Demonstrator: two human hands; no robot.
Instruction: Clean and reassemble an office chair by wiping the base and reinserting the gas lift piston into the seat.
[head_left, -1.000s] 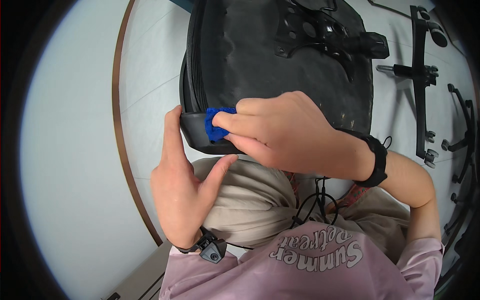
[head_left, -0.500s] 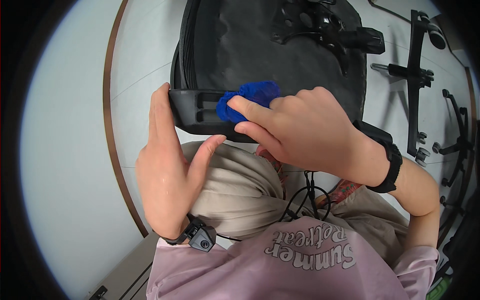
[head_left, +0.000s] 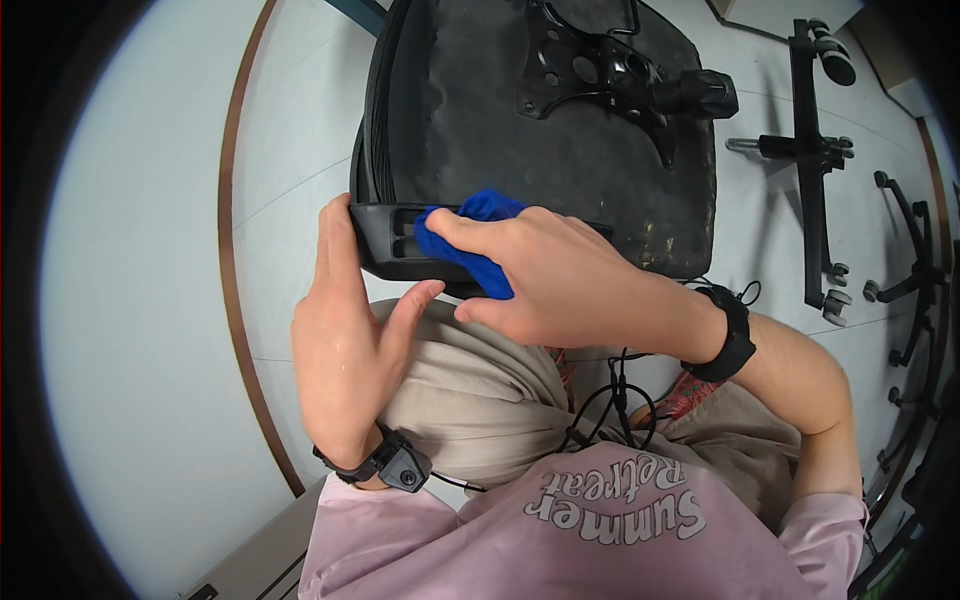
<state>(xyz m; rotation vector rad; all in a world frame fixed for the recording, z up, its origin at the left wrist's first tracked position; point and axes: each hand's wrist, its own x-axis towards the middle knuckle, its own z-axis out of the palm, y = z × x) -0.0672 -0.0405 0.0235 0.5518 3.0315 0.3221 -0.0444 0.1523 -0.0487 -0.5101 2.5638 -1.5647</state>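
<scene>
A black plastic armrest-like part (head_left: 382, 245) with recessed slots lies across the near side of an upturned black chair seat (head_left: 470, 120). My left hand (head_left: 345, 335) braces its left end, with straight fingers along the end and the thumb by the near edge. In my right hand (head_left: 570, 275) is a blue cloth (head_left: 485, 208), bunched under the fingers and pressed onto the slotted face. The right index finger points left over the cloth. The right hand and cloth hide the right portion of the part.
A black metal bracket with a knob (head_left: 610, 75) sits on the seat's underside. On the pale floor to the right stand a chair base with casters (head_left: 808, 160) and another base (head_left: 920, 270) behind it. Black cables (head_left: 620, 400) hang near my legs. A white wall (head_left: 130, 300) rises at left.
My right hand and the cloth have moved left along the slotted part, over more of its slots. The left hand keeps its place on the end. The whole view has shifted slightly.
</scene>
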